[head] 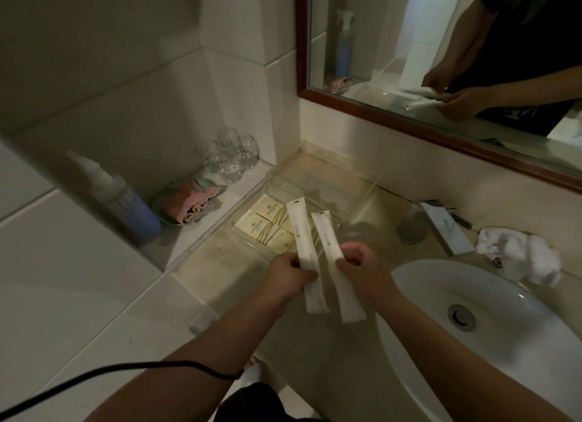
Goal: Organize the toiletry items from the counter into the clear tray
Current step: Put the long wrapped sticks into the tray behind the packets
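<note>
**Two sachets held over the clear tray**

Left hand (291,272) pinches a long flat white sachet (304,248), fingers closed around its middle; the paper-like packet points away toward the far wall, its near end hanging below the hand. Right hand (362,272) grips a second sachet (330,258) of the same shape, fingers curled shut on its middle, parallel to the first and just right of it. The two packets are close but apart.

Both sachets sit above the near part of the tray (365,182), a clear rigid plastic rectangle on the pale stone counter (387,210), running from near-left to far-right along the wall. Inside the tray, under the sachets, lie small cream boxes (261,223) with gold print, packed side by side.

Left of the tray, on a white tiled ledge: round clear glasses (231,155), a folded pink-and-grey cloth (189,206) and a blue spray bottle (132,207), blurred. Right: a smooth white oval sink (472,327) with metal drain, a crumpled white cloth (519,259) at its far rim. A wood-framed mirror (441,59) hangs on the far wall.
</note>
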Tool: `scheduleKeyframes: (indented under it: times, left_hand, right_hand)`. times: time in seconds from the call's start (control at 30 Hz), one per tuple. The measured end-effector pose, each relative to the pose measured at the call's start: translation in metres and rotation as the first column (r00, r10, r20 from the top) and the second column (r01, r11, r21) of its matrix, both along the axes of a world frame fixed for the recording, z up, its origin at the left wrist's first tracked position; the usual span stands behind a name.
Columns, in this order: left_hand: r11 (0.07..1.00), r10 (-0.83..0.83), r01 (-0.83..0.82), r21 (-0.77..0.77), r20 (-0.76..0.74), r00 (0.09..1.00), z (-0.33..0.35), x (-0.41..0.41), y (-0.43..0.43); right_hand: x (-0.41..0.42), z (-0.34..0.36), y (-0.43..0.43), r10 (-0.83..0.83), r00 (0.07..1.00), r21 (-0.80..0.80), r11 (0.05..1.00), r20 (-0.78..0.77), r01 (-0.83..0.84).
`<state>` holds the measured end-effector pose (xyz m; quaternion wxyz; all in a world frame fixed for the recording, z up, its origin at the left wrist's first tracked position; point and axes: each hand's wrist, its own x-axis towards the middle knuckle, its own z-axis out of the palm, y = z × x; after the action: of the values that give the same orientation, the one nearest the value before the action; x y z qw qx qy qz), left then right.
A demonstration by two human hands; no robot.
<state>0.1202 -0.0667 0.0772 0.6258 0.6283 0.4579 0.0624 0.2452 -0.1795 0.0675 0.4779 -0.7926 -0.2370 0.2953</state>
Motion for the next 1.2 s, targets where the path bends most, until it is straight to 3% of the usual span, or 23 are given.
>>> scheduleKeyframes:
  times: [0.2,0.37,0.83,0.97,1.2]
  left_hand:
    - [0.999,0.047,-0.047,0.028,-0.006,0.999,0.003,-0.005,0.04]
    - [0.998,0.06,-0.061,-0.012,-0.031,0.998,-0.003,-0.002,0.081]
    - [0.947,0.161,-0.172,-0.272,-0.064,0.985,-0.036,0.041,0.15]
    - [0.919,0.192,-0.205,-0.336,-0.074,0.979,-0.046,0.046,0.153]
    - [0.921,0.204,-0.225,-0.319,-0.1,0.974,-0.052,0.051,0.157]
  right_hand:
    - [0.006,0.012,0.042,0.044,0.999,-0.033,0.998,-0.017,-0.045]
    - [0.007,0.011,0.081,-0.022,0.997,-0.087,0.996,-0.079,0.015]
    - [0.048,0.003,0.171,-0.028,1.0,-0.333,0.943,-0.009,0.023]
    - [0.053,-0.003,0.185,0.06,0.998,-0.375,0.925,-0.008,-0.058]
    - [0.065,-0.014,0.2,0.199,0.98,-0.443,0.876,-0.028,-0.19]
